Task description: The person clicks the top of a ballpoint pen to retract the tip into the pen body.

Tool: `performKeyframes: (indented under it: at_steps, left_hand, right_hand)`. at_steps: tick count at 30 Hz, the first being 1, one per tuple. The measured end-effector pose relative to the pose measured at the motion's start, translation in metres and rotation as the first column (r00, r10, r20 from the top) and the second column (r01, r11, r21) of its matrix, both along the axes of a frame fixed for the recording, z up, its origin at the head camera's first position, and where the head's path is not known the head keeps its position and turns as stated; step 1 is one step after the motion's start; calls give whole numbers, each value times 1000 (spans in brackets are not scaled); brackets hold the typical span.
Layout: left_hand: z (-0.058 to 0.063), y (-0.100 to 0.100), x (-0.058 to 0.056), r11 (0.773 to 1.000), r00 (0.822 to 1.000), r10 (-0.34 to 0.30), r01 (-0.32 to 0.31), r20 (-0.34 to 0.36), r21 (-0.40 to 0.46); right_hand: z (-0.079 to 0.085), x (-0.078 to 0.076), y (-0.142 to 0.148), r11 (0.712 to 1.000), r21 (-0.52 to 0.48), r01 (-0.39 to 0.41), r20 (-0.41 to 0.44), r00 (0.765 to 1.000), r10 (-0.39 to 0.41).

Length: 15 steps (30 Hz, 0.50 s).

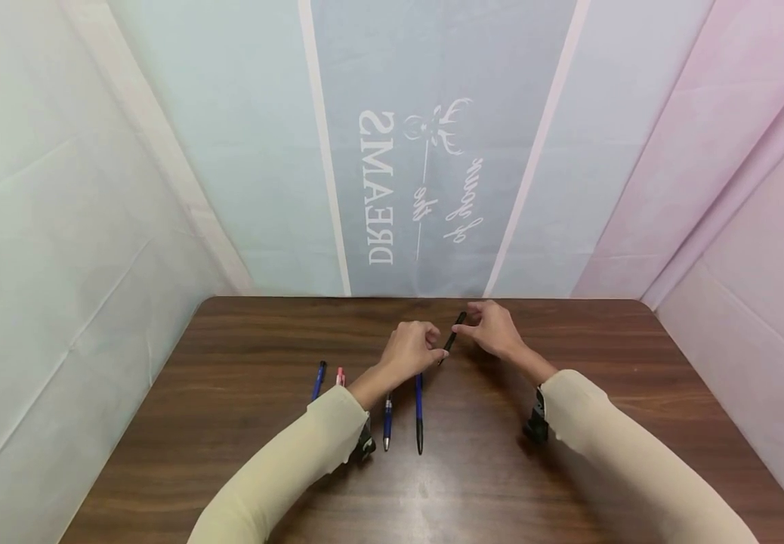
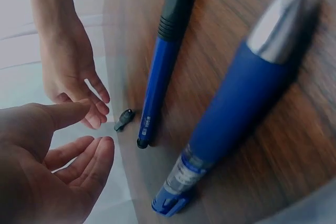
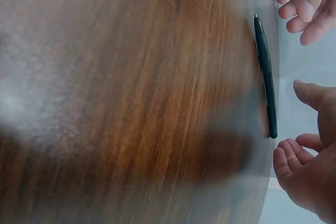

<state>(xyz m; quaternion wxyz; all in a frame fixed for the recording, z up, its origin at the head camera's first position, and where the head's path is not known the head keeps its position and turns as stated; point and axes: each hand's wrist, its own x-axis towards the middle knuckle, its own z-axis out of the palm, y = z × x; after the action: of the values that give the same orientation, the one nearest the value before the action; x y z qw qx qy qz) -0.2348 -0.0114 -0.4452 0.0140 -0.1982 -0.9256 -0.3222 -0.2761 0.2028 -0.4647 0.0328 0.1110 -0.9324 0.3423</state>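
Observation:
A black pen [image 1: 455,338] lies slantwise near the table's far edge, between the two hands. My left hand [image 1: 411,349] hovers at its left, thumb and fingers apart with nothing between them. On the other side my right hand [image 1: 494,329] hovers beside the pen's far end, its fingers loosely bent and holding nothing. The right wrist view shows the whole black pen [image 3: 265,74] on the table, with a gap between it and both hands. Below the left hand lie a blue pen with a black grip [image 1: 419,415] and a blue pen with a silver tip [image 1: 387,423].
Further left, another blue pen [image 1: 319,380] and a pen with a pink top [image 1: 341,375] lie partly behind the left forearm. The brown wooden table [image 1: 242,340] meets a printed cloth backdrop [image 1: 433,279] at its far edge, with cloth walls on both sides.

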Motion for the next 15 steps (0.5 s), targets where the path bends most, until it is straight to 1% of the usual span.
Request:
performKeyframes:
  at_steps: [6,12,15]
  left_hand:
    - [-1,4,-5,999,998,21,-24,65,39]
    - [-2,7,-7,997,991,46,-53,125,56]
    - [-4,9,-8,998,990,47,-53,133,44]
  right_hand:
    - [-4,-6,1,1000,20,-3,-32,999,3]
    - [-10,-10,3,1000,24,1,-6,1000,-1]
    - [-12,-11,3,1000,21,-5,6,1000,5]
